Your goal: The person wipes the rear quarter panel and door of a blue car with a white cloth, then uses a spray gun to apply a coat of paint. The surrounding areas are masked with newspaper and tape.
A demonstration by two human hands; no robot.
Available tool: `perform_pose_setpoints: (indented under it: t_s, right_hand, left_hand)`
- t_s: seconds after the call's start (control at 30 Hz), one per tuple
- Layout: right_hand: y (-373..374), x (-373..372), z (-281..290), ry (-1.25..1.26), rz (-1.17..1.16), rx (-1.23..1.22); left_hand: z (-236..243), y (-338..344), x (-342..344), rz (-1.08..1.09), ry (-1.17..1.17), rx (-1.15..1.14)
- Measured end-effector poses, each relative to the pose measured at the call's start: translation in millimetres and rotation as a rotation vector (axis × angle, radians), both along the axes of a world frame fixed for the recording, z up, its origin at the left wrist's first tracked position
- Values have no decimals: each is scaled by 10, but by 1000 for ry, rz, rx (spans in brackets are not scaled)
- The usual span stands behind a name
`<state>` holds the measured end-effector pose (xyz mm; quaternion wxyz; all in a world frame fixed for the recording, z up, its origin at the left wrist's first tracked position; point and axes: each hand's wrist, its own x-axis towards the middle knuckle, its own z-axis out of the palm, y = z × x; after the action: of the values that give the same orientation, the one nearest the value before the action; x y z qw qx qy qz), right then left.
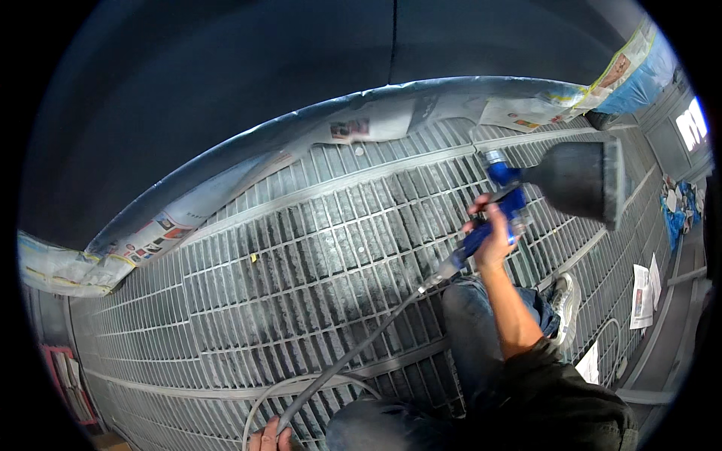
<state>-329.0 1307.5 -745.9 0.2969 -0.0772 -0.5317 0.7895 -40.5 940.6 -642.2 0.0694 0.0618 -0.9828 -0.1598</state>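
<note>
My right hand [494, 239] is wrapped round the grip of a blue spray gun [511, 201], held out at the right above the floor grating. A dark cup [573, 183] sticks out sideways from the gun to the right, and the nozzle end points toward the car panel. From the bottom of the grip a grey air hose [353, 351] runs down to the lower left. My left hand [269, 437] shows only in part at the lower edge, its fingers closed round that hose. Ahead stands a dark car body panel [301, 52] with a vertical seam.
Masking paper [376, 124] and film hang along the panel's lower edge. Metal floor grating [301, 270] spreads beneath me. Loose paper [641, 297] lies at the right, near crumpled blue and white sheeting [681, 207]. My shoe [565, 304] rests on the grating.
</note>
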Motion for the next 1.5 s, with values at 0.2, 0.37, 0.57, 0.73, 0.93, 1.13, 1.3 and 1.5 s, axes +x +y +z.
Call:
perform_pose_setpoints:
  t_s: [0.2, 0.37, 0.57, 0.73, 0.93, 1.13, 1.3, 1.5]
  right_hand:
    - [959, -87, 190, 42, -450, -40]
    - [696, 284, 309, -28, -259, -12]
    - [-35, 629, 352, -91, 213, -120]
    - [-406, 573, 939, -15, 317, -158]
    - [-480, 539, 1580, 280, 331, -116]
    - [-80, 730, 1626, 308, 431, -100]
    - [484, 875, 1338, 170, 34, -3]
    - [663, 856, 1144, 2, -320, -23]
  left_hand:
    - [-154, 72, -186, -131, 71, -125]
    - [-115, -112, -152, -24, 148, -91]
    - [86, -346, 39, 120, 154, -82]
    - [174, -694, 358, 268, 314, -119]
    - [167, -886, 417, 307, 390, -119]
    - [313, -601, 239, 126, 401, -164]
    - [307, -230, -48, 29, 287, -122]
    - [431, -51, -293, 45, 279, -129]
